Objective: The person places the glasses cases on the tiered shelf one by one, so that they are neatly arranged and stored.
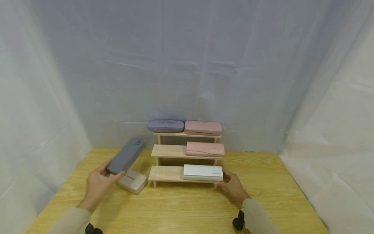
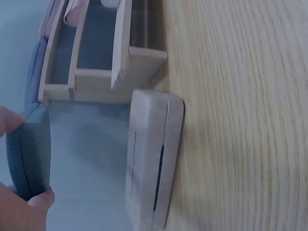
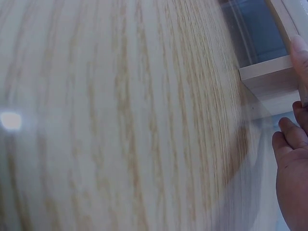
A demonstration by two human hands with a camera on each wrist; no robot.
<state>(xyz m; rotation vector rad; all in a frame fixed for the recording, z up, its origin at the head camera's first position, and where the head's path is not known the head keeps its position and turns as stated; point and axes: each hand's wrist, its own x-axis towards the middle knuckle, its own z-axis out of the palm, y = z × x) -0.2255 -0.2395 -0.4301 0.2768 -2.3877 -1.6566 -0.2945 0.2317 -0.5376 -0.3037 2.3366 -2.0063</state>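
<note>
My left hand (image 1: 97,185) holds a grey-blue glasses case (image 1: 127,156) by its near end, thumb on one side and fingers on the other. The case is tilted, raised above a beige glasses case (image 1: 132,181) that lies on the table. At the right end of the lowest tier of a wooden display stand (image 1: 166,174), my right hand (image 1: 232,187) grips the shelf, its thumb on the front edge and its fingers curled by the end. Beside those fingers, a white glasses case (image 1: 203,172) rests on that tier.
A pink glasses case (image 1: 205,149) sits on the right of the middle tier. On the top tier, a purple glasses case (image 1: 165,125) and a dusty-pink one (image 1: 203,128) lie side by side. Pale sheeting (image 1: 187,65) hangs behind and beside the wood-grain table (image 1: 181,208).
</note>
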